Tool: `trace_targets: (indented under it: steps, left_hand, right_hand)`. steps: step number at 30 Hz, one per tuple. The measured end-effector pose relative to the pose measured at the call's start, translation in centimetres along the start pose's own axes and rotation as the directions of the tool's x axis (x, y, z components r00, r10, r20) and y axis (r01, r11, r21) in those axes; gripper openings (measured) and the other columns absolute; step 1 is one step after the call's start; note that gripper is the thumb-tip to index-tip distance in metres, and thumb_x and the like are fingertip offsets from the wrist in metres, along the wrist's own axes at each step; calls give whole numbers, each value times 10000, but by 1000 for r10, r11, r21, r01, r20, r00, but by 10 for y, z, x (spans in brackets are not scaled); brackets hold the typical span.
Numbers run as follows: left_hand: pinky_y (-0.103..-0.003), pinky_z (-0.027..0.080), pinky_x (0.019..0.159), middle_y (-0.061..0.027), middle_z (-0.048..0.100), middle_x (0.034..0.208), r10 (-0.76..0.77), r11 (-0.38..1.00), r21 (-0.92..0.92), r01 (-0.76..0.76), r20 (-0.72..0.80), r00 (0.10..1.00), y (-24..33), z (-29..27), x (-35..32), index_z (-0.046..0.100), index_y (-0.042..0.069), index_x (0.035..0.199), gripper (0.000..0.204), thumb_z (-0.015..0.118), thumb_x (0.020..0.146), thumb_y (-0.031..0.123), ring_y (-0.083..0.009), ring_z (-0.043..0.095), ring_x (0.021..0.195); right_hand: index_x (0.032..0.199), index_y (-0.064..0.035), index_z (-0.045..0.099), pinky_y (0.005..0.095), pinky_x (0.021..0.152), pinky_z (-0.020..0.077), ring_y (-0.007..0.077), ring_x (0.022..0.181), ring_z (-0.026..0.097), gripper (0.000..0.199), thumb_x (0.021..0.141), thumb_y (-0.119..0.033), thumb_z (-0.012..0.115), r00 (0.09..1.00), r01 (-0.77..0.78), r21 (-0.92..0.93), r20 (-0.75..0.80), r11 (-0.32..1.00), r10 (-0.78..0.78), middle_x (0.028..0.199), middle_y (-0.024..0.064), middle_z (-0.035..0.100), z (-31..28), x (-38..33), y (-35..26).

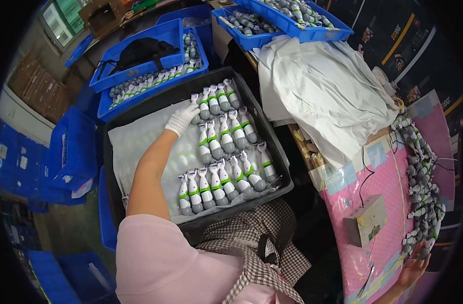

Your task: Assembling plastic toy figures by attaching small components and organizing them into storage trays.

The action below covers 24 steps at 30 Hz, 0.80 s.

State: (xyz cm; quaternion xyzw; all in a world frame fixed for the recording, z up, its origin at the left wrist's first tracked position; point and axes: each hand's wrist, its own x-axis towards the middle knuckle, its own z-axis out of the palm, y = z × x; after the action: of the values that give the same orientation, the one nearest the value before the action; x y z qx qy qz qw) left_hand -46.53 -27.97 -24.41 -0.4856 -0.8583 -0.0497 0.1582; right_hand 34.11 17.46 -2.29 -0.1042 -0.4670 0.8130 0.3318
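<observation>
My left hand, in a white glove, reaches into a black tray. Its fingers close round a white-and-grey pin-shaped piece at the left end of the far row. Similar pieces with green bands lie side by side in three rows on the tray's pale sheet lining. Far to the right, my bare right hand is at the near end of a heap of such pieces. Its fingers close on one piece, partly hidden at the picture's dark rim.
A pink-covered table at right bears a small box, cables and a white cloth. Blue crates of pieces stand beyond it. More blue crates are behind the tray, one holding a black bag; others stack at left.
</observation>
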Motion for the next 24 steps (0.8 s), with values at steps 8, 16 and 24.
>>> trace_targets:
  steps: [8, 16, 24]
  left_hand:
    - [-391, 446, 909, -133, 551, 1178, -99, 852, -497, -166, -462, 881, 172, -127, 81, 584, 78, 1120, 324, 607, 799, 116, -317, 553, 1043]
    - [-338, 467, 773, -103, 611, 906, 652, 338, -655, -676, -356, 670, 394, -229, 89, 470, 59, 1242, 585, 682, 697, 69, -235, 598, 785]
    - [-431, 485, 880, -76, 584, 994, 521, -670, -462, 581, 265, 811, 439, -183, 94, 442, 38, 1225, 387, 563, 906, 220, -237, 586, 937]
  right_hand:
    - [1319, 32, 384, 337, 756, 528, 279, 948, 607, 536, 930, -336, 413, 877, -103, -278, -479, 955, -45, 1136, 199, 569, 123, 9, 117]
    - [1284, -27, 332, 293, 393, 554, 331, 753, 669, 480, 959, -378, 374, 876, -481, 103, 31, 870, 481, 1001, 251, 604, 238, 106, 172]
    - [1153, -28, 466, 257, 448, 532, 200, 696, 653, 331, 980, -299, 386, 934, -213, -164, -323, 963, 152, 927, 155, 639, 198, 41, 210]
